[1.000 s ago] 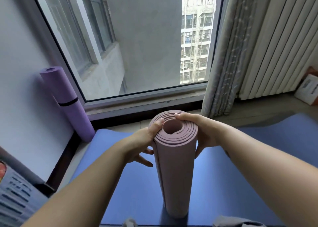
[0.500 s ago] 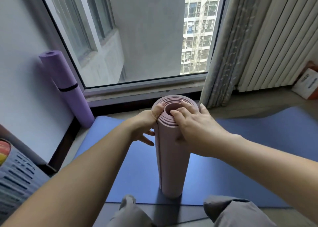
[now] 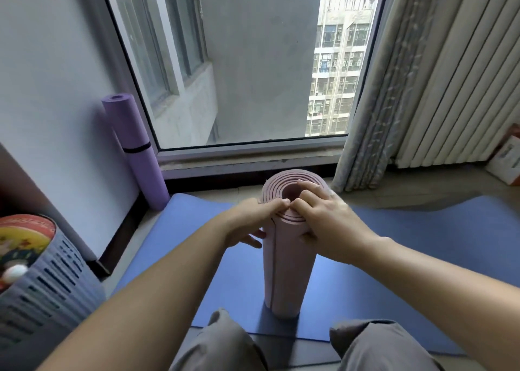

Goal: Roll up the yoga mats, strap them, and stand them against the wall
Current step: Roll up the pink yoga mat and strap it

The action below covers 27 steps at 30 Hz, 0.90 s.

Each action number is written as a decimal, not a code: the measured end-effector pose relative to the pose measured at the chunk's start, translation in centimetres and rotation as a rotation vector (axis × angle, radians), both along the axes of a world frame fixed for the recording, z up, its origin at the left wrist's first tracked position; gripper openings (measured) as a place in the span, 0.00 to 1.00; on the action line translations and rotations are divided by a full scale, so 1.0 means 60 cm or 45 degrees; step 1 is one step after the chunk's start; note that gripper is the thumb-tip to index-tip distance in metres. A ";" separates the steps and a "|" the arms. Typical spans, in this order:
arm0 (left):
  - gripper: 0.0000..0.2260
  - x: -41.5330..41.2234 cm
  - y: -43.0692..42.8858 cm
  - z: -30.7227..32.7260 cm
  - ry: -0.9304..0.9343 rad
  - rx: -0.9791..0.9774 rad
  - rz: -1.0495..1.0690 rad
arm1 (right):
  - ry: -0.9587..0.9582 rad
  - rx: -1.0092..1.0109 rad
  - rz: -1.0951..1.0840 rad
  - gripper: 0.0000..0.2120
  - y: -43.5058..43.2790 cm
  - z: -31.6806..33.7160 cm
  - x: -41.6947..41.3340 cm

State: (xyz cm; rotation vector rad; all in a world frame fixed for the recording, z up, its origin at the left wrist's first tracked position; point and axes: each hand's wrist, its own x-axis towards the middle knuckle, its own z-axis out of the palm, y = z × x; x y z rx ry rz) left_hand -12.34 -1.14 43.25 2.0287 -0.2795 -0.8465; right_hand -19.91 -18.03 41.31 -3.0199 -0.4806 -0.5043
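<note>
While we kneel at its near edge, the blue mat (image 3: 394, 258) lies unrolled and flat across the floor, running from the corner by the wall out to the right past our arms. Beyond it the window (image 3: 253, 75) fills the far wall, with a pale curtain (image 3: 374, 117) hanging at its right side and a ribbed white radiator (image 3: 464, 75) further right. At our left sits a grey slatted basket (image 3: 50, 294) (something round and red-yellow shows inside it, but we cannot tell what it is).

Our pink mat (image 3: 287, 272) stands upright on the blue mat, rolled into a tight column just in front of our knees, its spiral end facing up and its loose outer edge running down the left side as a dark seam. No strap shows on the part we can see. In the corner where the white wall meets the window, the purple mat (image 3: 140, 151) leans rolled, its foot on the floor just beyond the blue mat's corner, with a black strap (image 3: 137, 148) wrapped around its middle.

Our right hand (image 3: 329, 218) lies over the top of the pink roll: the fingers curl across the spiral layers toward the hollow core while the thumb presses the side below, so it grips the roll's upper end. Our left hand (image 3: 250, 218) meets it from the left, thumb and forefinger pinched on the rim's outer layers, the other fingers loose below, beside the roll.
</note>
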 end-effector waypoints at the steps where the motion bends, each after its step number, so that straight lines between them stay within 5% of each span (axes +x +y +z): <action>1: 0.19 -0.009 0.001 -0.002 0.025 -0.045 0.040 | -0.072 -0.064 0.059 0.21 -0.007 0.003 -0.006; 5: 0.14 -0.047 -0.006 -0.027 0.123 -0.197 0.245 | -0.285 -0.327 0.218 0.14 -0.024 0.000 -0.025; 12: 0.10 -0.116 -0.047 -0.077 0.454 -0.439 0.469 | -0.105 -0.425 -0.075 0.39 0.024 -0.060 -0.071; 21: 0.08 -0.160 -0.038 -0.096 0.500 -0.262 0.442 | -0.252 -0.338 0.072 0.20 0.006 -0.084 -0.089; 27: 0.16 -0.125 -0.003 -0.099 0.428 -0.244 0.230 | -0.222 -0.426 0.145 0.19 0.036 -0.048 -0.069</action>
